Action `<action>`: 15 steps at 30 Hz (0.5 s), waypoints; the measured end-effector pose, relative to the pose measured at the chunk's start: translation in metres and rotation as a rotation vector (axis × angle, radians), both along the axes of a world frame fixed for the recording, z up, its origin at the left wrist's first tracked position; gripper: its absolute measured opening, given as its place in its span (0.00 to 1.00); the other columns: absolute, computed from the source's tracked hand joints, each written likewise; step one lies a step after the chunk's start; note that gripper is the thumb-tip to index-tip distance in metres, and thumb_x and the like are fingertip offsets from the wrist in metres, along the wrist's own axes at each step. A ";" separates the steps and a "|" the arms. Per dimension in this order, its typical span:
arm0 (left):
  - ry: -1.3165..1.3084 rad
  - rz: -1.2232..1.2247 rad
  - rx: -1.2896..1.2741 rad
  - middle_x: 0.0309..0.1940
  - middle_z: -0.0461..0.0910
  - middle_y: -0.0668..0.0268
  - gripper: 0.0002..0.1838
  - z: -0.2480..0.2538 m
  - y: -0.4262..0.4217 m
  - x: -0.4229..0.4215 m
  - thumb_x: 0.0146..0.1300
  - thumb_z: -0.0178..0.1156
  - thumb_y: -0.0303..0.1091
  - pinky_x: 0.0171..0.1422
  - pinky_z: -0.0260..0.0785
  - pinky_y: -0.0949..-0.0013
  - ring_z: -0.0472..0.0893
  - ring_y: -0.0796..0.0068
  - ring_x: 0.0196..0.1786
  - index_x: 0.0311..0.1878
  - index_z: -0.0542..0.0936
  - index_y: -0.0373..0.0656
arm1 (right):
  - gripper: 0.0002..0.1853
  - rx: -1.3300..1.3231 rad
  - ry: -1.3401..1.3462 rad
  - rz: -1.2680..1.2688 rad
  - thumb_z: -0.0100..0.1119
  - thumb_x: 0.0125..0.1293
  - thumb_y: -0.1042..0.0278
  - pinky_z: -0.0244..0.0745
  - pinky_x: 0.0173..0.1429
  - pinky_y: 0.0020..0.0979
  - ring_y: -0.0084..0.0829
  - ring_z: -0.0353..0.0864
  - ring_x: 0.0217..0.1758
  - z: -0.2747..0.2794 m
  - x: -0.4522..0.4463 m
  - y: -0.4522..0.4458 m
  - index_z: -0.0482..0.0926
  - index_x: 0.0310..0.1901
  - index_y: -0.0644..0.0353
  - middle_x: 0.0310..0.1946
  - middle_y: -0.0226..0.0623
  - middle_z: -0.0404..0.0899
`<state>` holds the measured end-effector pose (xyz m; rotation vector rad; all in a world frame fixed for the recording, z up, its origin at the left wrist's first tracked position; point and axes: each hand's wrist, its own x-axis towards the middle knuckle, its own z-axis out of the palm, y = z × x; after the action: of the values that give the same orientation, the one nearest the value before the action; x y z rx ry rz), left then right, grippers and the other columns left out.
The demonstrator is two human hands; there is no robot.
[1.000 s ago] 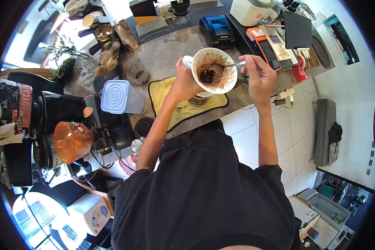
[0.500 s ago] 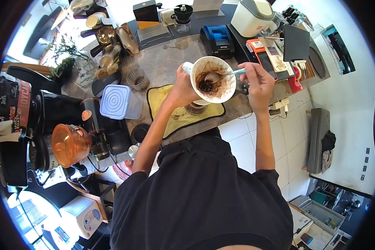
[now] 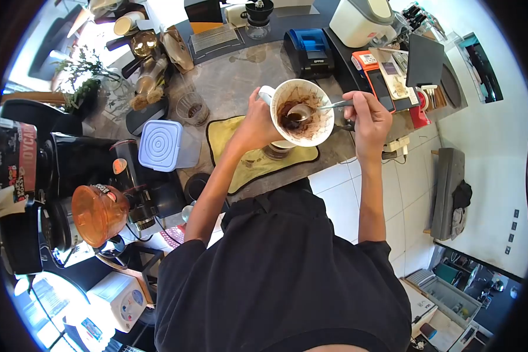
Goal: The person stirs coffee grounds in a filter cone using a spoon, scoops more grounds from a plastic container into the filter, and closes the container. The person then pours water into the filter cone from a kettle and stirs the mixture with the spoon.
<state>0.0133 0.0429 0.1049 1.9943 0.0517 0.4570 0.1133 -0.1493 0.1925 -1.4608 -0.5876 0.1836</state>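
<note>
My left hand (image 3: pixel 259 126) is closed around the left side of a white coffee dripper (image 3: pixel 320 126), near its handle. The dripper is tilted so its mouth faces me, and wet brown coffee residue coats its inner wall. A spoon (image 3: pixel 332 105) is pinched in my right hand (image 3: pixel 369 120), its bowl down inside the dripper against the dark residue. Beneath the dripper, a glass vessel (image 3: pixel 276 152) with brown contents is partly hidden. It stands on a yellow cloth with dark edging (image 3: pixel 240 170).
Left of the cloth are a drinking glass (image 3: pixel 192 109) and a lidded plastic tub (image 3: pixel 160 145). A blue-black printer (image 3: pixel 312 53) and an orange card terminal (image 3: pixel 366 60) stand beyond. A grinder with an orange hopper (image 3: pixel 98 214) is at left.
The spoon has shifted slightly inside the dripper, and my right hand has moved a little right and down with it. My left hand stays on the dripper.
</note>
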 end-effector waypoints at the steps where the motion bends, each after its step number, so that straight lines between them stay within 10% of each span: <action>1: 0.020 -0.018 -0.031 0.46 0.85 0.62 0.36 -0.002 0.001 0.000 0.39 0.78 0.52 0.79 0.42 0.44 0.79 0.59 0.58 0.53 0.83 0.44 | 0.12 -0.054 -0.096 -0.005 0.55 0.73 0.68 0.64 0.32 0.18 0.15 0.73 0.27 0.005 -0.004 0.001 0.84 0.38 0.67 0.23 0.25 0.76; 15: 0.040 0.009 0.155 0.49 0.84 0.57 0.36 0.003 0.005 0.006 0.36 0.79 0.52 0.78 0.43 0.40 0.76 0.56 0.61 0.50 0.85 0.43 | 0.12 -0.114 -0.128 -0.106 0.55 0.74 0.67 0.64 0.33 0.16 0.13 0.74 0.29 -0.006 0.001 0.007 0.84 0.39 0.67 0.26 0.28 0.79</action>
<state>0.0193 0.0478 0.1077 2.1566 0.0513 0.4385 0.1138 -0.1419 0.1867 -1.6182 -0.6094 0.0415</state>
